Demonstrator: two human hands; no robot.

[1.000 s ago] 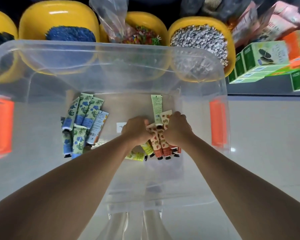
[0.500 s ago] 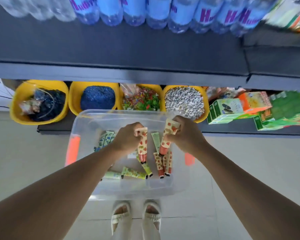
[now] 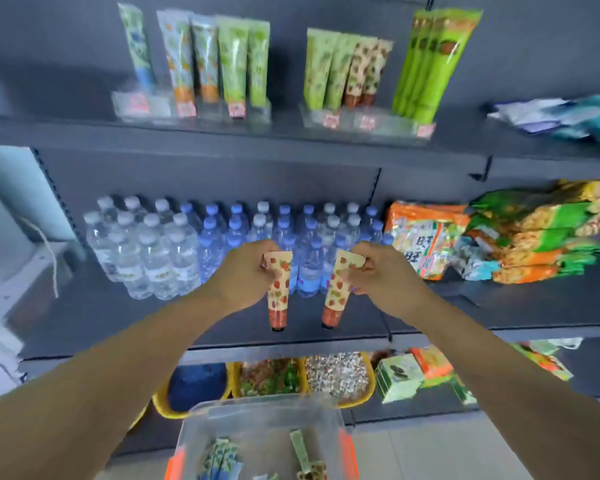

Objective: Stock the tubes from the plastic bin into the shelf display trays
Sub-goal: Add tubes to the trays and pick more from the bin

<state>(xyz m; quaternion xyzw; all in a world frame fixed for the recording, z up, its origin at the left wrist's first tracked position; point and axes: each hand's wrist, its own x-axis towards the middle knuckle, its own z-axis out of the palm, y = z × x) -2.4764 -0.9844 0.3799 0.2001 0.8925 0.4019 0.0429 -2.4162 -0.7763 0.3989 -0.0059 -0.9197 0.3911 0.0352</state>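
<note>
Tubes, strawberry print, two in hand. Left tube [image 3: 278,289] hangs cap-down from the left hand [image 3: 246,275], whose fingers pinch its flat crimped end; right tube [image 3: 336,289] hangs likewise from the right hand [image 3: 381,271], fingers curled on the crimp. Both are held up in front of the water bottles [image 3: 174,247] on the middle shelf, well below the clear display trays [image 3: 361,121] on the far upper shelf, where green and patterned tubes already stand cap-down.

Handling, judged: light, soft-walled laminate with a stiff crimp and a hard cap; unlikely to break, but glossy, so apt to slip. The crimp seems the surest hold, leaving the cap end free to drop into a tray slot.

Stock remaining: more tubes lie in the plastic bin [image 3: 257,420], near, on the floor.
</note>
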